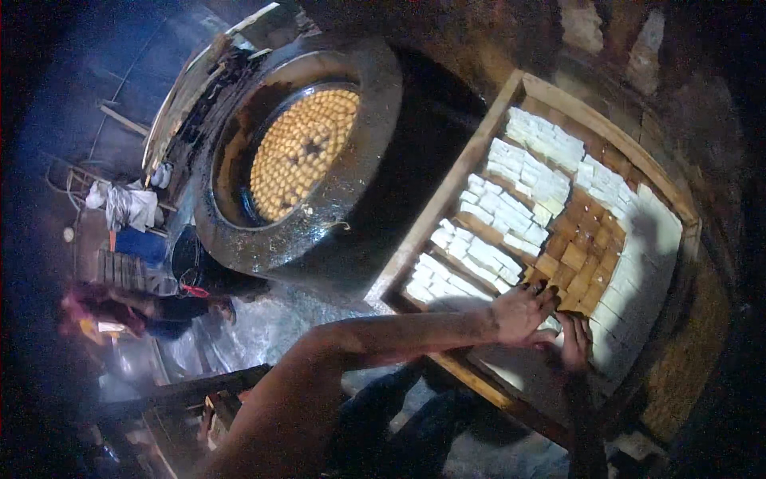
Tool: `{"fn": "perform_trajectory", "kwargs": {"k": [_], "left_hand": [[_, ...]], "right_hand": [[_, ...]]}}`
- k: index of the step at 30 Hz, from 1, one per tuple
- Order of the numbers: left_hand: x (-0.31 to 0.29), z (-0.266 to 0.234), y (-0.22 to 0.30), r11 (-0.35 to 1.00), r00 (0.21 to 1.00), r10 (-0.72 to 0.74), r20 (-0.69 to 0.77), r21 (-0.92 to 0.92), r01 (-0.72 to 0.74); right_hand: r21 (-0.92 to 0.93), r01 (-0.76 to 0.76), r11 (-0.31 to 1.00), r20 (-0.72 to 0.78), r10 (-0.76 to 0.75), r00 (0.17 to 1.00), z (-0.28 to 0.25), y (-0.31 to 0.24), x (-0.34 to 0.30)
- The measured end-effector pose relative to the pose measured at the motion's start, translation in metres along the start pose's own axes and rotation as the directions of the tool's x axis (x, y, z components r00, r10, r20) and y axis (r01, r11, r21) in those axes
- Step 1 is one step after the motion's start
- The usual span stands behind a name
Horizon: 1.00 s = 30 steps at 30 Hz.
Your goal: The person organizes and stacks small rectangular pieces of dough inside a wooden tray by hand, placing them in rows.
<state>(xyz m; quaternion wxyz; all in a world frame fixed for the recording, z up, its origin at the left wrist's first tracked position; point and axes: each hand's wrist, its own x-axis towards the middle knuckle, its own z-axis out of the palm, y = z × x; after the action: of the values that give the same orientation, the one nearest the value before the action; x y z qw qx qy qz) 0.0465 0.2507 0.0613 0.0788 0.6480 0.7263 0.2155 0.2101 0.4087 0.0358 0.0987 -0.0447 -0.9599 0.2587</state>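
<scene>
A wooden frame tray (pixel 488 136) with a woven base (pixel 586 239) holds white blocks that look like tofu. Cut rows of tofu (pixel 483 259) lie along its left side, and a larger sheet of tofu with cut lines (pixel 642 279) covers the right side. Over the near part of the tray, my left hand (pixel 527 311) and my right hand (pixel 573 342) come close together with fingers bent. A bit of white tofu (pixel 550 323) shows between them; the fingers hide most of it. Both hands seem closed on it.
Left of the tray stands a big round stove rim (pixel 379 104) with a wok full of golden frying pieces (pixel 307 152). Another person (pixel 144 311) is at the far left, near a dark bucket (pixel 186 254). The floor (pixel 271 331) looks wet and shiny.
</scene>
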Motion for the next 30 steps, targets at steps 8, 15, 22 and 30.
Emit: {"fn": "perform_trajectory", "kwargs": {"k": [8,15,22,30], "left_hand": [[0.02,-0.003,-0.001,0.994,0.995,0.07,0.069,-0.095,-0.063],[0.021,-0.009,-0.008,0.992,0.973,0.042,0.226,-0.126,-0.013],[0.025,-0.015,-0.006,0.99,0.969,0.124,0.216,-0.088,-0.107],[0.014,-0.006,-0.012,0.969,0.958,0.247,0.147,-0.058,-0.241]], "right_hand": [[0.172,-0.109,0.979,0.001,0.11,0.994,-0.022,-0.012,0.01],[0.135,-0.113,0.984,0.101,0.099,0.99,-0.037,-0.022,0.018],[0.178,-0.369,0.912,0.497,0.24,0.834,-0.064,-0.011,0.027],[0.231,-0.283,0.931,0.345,0.194,0.918,-0.034,-0.001,0.005]]}}
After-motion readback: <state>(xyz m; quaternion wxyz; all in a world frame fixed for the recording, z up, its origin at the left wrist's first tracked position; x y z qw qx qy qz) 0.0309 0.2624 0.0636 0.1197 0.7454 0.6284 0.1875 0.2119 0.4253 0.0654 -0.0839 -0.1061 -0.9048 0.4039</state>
